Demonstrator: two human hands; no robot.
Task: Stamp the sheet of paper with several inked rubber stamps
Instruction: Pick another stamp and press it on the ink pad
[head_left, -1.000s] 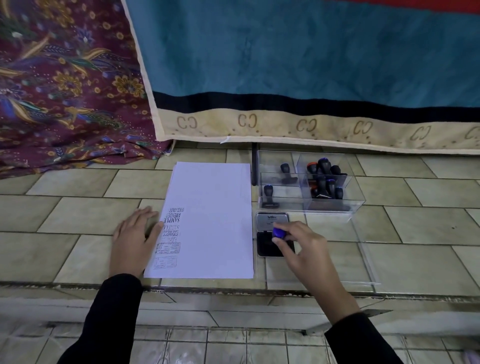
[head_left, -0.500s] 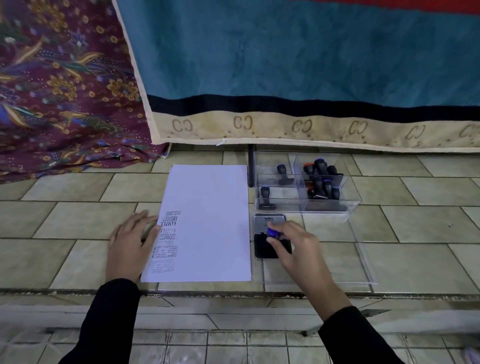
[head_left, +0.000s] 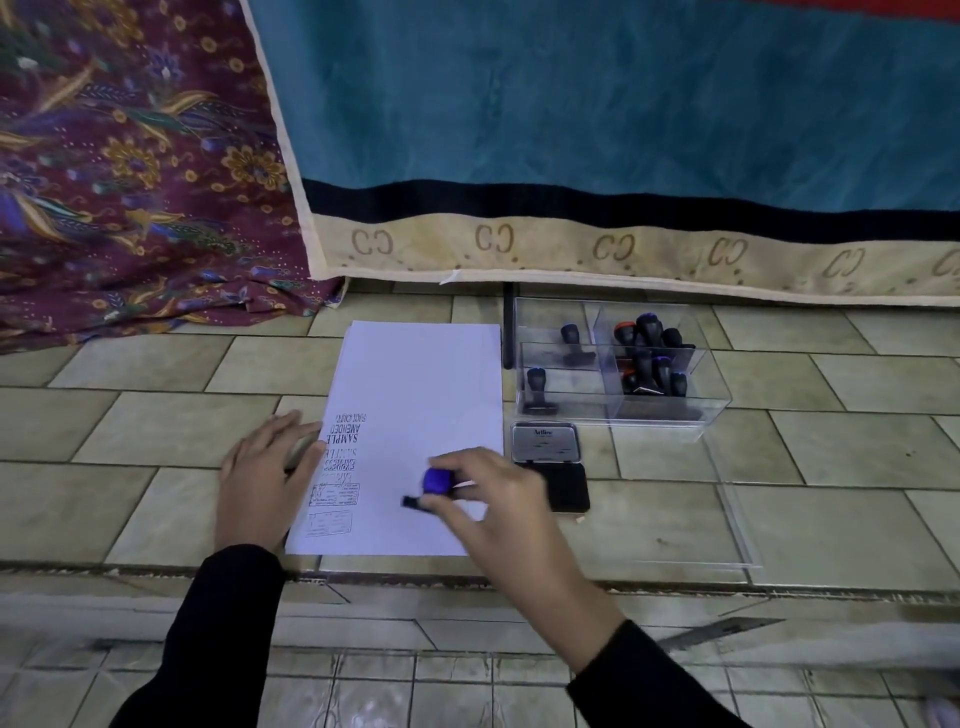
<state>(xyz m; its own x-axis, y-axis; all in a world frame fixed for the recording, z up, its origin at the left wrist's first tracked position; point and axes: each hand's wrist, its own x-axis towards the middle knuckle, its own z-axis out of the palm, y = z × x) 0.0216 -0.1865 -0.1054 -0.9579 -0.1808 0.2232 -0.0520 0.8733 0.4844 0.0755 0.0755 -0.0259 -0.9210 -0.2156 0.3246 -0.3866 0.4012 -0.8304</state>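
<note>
A white sheet of paper (head_left: 415, 405) lies on the tiled ledge, with several black stamp prints along its left edge. My left hand (head_left: 265, 478) rests flat on that left edge, fingers straight. My right hand (head_left: 493, 514) grips a rubber stamp with a blue knob (head_left: 436, 482) over the lower middle of the sheet; its black base points left. To the right of the paper lies an open black ink pad (head_left: 553, 465) with its metal lid tipped back.
A clear plastic box (head_left: 670, 415) behind the ink pad holds several black stamps with blue and orange tops. Its clear lid (head_left: 737, 525) lies flat to the right. A teal cloth and a patterned maroon cloth hang behind. The ledge drops off just below the paper.
My right hand has lifted the blue-topped stamp off the ink pad and carried it left over the paper. My left hand has stayed on the sheet's edge.
</note>
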